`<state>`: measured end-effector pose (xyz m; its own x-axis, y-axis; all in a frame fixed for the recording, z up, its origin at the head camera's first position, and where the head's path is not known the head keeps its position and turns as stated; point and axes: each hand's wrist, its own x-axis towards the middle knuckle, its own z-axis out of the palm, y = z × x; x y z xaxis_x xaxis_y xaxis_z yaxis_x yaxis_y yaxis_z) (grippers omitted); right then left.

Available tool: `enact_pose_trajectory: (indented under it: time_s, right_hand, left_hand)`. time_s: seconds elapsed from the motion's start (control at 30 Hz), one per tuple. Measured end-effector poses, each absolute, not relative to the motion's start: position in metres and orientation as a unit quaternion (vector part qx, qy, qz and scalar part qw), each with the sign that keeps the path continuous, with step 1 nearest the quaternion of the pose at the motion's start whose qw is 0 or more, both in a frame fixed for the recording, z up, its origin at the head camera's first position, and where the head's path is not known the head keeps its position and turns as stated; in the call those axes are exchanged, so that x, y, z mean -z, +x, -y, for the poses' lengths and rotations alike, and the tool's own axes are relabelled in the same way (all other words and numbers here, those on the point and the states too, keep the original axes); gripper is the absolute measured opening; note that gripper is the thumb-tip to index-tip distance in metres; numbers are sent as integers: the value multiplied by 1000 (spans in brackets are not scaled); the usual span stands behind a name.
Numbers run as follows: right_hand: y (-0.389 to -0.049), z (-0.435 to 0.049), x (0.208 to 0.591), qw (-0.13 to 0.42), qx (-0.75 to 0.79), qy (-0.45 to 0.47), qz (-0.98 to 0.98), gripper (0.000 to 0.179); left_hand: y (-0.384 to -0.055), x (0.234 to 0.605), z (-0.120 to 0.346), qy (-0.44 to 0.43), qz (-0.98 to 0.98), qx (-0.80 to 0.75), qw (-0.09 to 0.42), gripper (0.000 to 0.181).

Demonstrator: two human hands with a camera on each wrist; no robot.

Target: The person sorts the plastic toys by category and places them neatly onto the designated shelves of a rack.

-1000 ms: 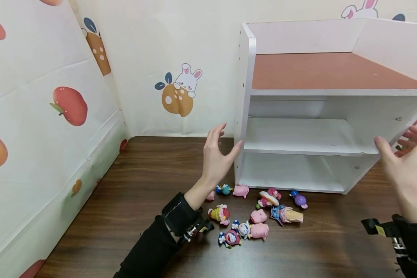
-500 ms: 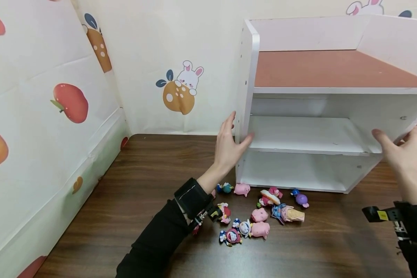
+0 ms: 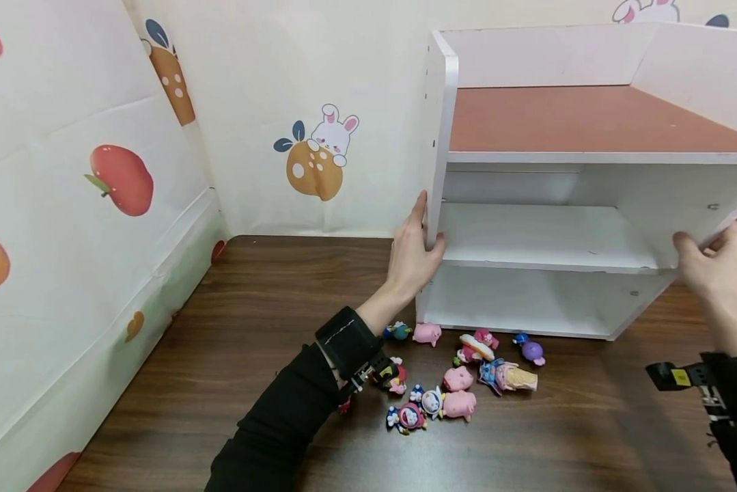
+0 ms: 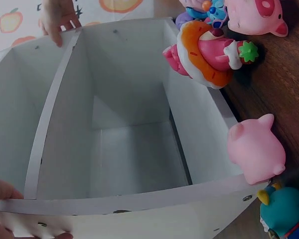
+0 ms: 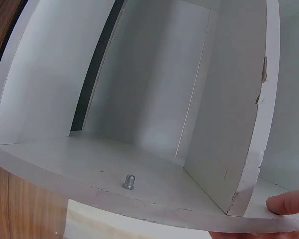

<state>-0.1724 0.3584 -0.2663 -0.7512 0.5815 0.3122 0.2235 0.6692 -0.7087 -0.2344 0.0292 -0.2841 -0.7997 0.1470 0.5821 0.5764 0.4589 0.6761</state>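
Two hands [image 3: 412, 260] [image 3: 723, 270] in a pinch on opposite side panels [image 3: 440, 109] [image 3: 700, 195], white cabinet [image 3: 540, 236] between.

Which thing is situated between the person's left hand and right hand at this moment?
The white cabinet stands there: in the head view, the left hand grips its left side and the right hand its right side.

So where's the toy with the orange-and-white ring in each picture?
Head: the ring toy lies below and right of centre, in front of the white shelf unit.
Left wrist: the ring toy is near the top, right of centre.
Right wrist: not in it.
Shared landmark: the middle board, which shows in all three.
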Motion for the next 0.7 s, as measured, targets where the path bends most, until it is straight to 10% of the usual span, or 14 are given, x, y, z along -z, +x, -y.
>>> enact_pose_trajectory:
  time_s: [0.7]
  right_hand:
    - [-175, -360, 274, 327, -320, -203, 866, 45]
  left_hand:
    - [-232, 277, -26, -242, 853, 423, 187, 69]
